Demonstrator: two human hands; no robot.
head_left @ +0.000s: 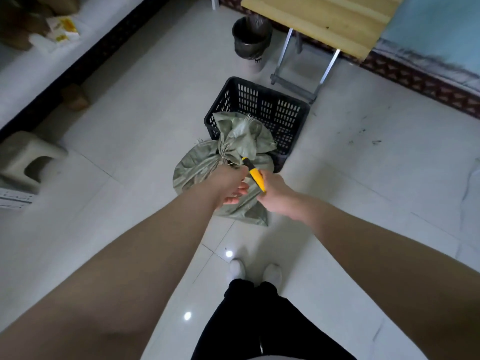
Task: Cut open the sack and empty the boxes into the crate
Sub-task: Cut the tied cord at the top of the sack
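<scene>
A grey-green woven sack (pixel 197 167) stands on the tiled floor, its neck tied and its loose top flopping over the crate's near corner. The black slotted plastic crate (pixel 275 105) sits just behind it and looks empty where its inside shows. My left hand (pixel 228 183) grips the sack just below the tied neck. My right hand (pixel 275 196) holds a yellow and black utility knife (pixel 254 174), whose tip points at the tied neck. The boxes are hidden inside the sack.
A dark lined waste bin (pixel 250 40) stands beyond the crate. A folding table (pixel 324 19) with metal legs is at the back right. A grey stool (pixel 26 162) sits at the left below a shelf edge. My feet (pixel 255 271) are close behind the sack.
</scene>
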